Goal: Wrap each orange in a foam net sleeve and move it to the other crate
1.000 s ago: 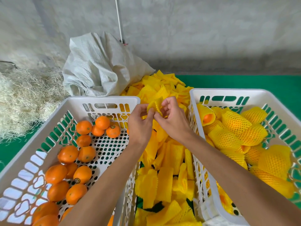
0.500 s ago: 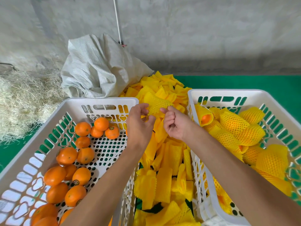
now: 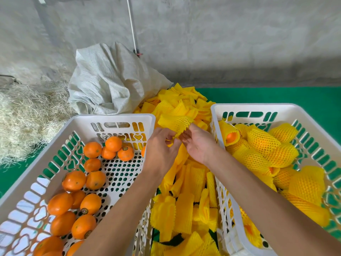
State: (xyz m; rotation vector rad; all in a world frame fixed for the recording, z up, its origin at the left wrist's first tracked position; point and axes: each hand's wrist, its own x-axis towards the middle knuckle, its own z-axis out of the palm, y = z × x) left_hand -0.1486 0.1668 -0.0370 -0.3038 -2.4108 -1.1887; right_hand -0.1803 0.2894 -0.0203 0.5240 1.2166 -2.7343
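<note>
Both the left hand (image 3: 162, 145) and right hand (image 3: 198, 143) pinch one yellow foam net sleeve (image 3: 175, 121) with curled fingers, between the two crates.

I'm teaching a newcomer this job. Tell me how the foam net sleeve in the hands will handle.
The foam net sleeve probably feels soft and floppy: it bends where both hands pinch it. Likely very light, being open mesh. Its ribbed surface should grip rather than slip.
</note>
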